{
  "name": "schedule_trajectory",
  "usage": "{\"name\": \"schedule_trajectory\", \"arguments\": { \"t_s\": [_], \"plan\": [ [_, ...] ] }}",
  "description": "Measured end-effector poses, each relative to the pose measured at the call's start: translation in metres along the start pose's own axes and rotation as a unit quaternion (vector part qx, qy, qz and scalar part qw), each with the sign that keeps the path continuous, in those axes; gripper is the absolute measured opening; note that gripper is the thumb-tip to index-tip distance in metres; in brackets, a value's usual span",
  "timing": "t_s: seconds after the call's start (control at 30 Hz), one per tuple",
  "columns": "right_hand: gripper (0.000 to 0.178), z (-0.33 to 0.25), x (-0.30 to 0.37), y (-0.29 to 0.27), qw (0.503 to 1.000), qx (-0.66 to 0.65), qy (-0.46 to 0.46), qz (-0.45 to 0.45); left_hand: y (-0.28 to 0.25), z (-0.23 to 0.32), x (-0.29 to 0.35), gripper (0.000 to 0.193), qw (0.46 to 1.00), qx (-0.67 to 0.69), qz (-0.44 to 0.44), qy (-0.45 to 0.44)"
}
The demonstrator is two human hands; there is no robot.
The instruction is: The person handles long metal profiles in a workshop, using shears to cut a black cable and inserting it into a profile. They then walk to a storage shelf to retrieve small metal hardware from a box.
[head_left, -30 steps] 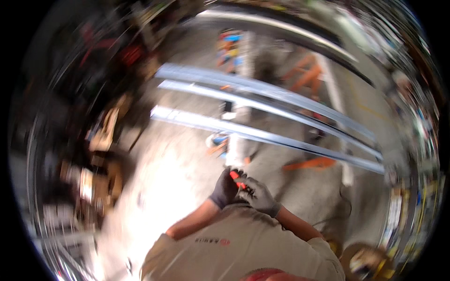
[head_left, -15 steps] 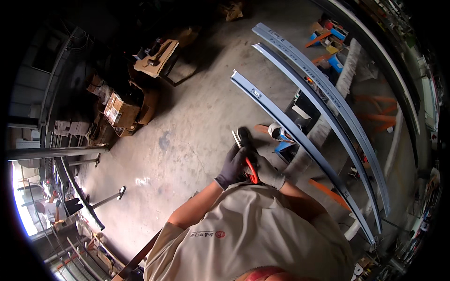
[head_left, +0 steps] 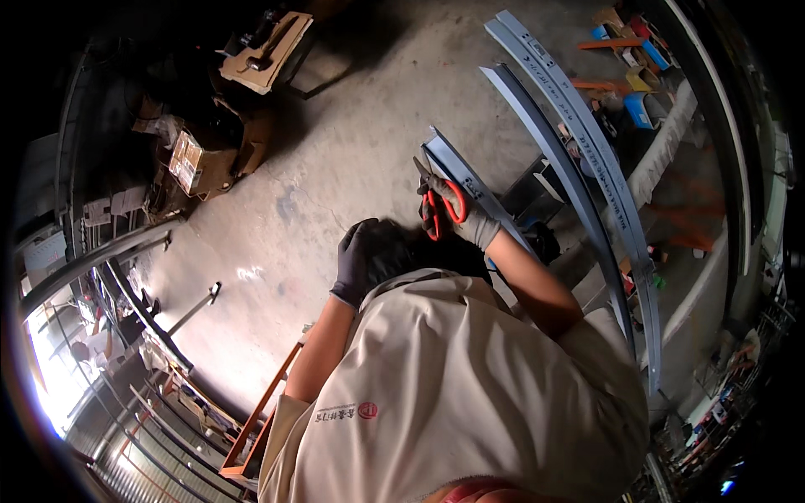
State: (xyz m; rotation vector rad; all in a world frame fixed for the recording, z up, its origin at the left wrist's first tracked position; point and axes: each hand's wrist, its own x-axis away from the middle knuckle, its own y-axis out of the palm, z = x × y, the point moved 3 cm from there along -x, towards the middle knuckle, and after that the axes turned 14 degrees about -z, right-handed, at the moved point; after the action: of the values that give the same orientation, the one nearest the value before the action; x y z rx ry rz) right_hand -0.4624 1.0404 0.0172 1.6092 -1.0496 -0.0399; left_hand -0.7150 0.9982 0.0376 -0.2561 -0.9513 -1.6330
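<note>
My right hand [head_left: 476,220], in a grey glove, is closed around red-handled pliers [head_left: 433,210]. Their dark jaws point up and away from me, and the handles stand apart. Behind them lies the near end of a grey-blue metal profile [head_left: 464,174]. My left hand [head_left: 355,261], in a dark grey glove, is at the left by my dark trousers, apart from the pliers. Its fingers look curled; whether anything is inside them is hidden.
Two more long metal profiles [head_left: 553,151] [head_left: 587,138] lie to the right, over wrapped supports. A board-topped stand [head_left: 267,54] holds tools at the far left. Cardboard boxes [head_left: 201,163] stand left. An orange frame [head_left: 251,427] is near my left elbow.
My hands were together in front of me and have parted. The right one has moved up and right with the pliers, the left one to the left. My view has turned, shifting the profiles.
</note>
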Motion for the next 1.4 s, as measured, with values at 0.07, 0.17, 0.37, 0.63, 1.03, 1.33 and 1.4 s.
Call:
{"name": "schedule_trajectory", "arguments": {
  "t_s": [0.07, 0.17, 0.37, 0.63, 1.03, 1.33, 1.4],
  "plan": [
    [0.054, -0.007, -0.014, -0.003, 0.999, 0.021, -0.032, 0.016, -0.012, -0.007, -0.009, 0.033, 1.0, 0.021, -0.001, 0.008],
    [0.059, -0.012, -0.023, -0.005, 0.997, 0.018, -0.046, 0.066, -0.02, -0.009, -0.025, 0.031, 0.999, 0.03, 0.011, -0.004],
    [0.054, -0.025, -0.017, 0.016, 0.992, 0.078, -0.062, 0.074, -0.012, 0.03, -0.042, 0.032, 0.998, 0.035, -0.027, -0.041],
    [0.045, -0.02, -0.02, 0.014, 0.988, 0.089, -0.064, 0.105, -0.012, 0.073, -0.05, 0.03, 0.999, -0.015, -0.021, -0.04],
    [0.046, -0.014, -0.023, 0.005, 0.988, 0.042, -0.063, 0.133, -0.017, 0.083, -0.057, 0.027, 0.997, 0.048, -0.021, -0.065],
    [0.045, -0.009, -0.026, -0.002, 0.991, 0.033, -0.055, 0.115, -0.007, 0.085, -0.06, 0.027, 0.996, 0.048, -0.002, -0.076],
    [0.046, -0.01, -0.026, -0.003, 0.992, 0.035, -0.045, 0.111, -0.002, 0.088, -0.06, 0.028, 0.996, 0.045, -0.003, -0.076]
  ]
}}
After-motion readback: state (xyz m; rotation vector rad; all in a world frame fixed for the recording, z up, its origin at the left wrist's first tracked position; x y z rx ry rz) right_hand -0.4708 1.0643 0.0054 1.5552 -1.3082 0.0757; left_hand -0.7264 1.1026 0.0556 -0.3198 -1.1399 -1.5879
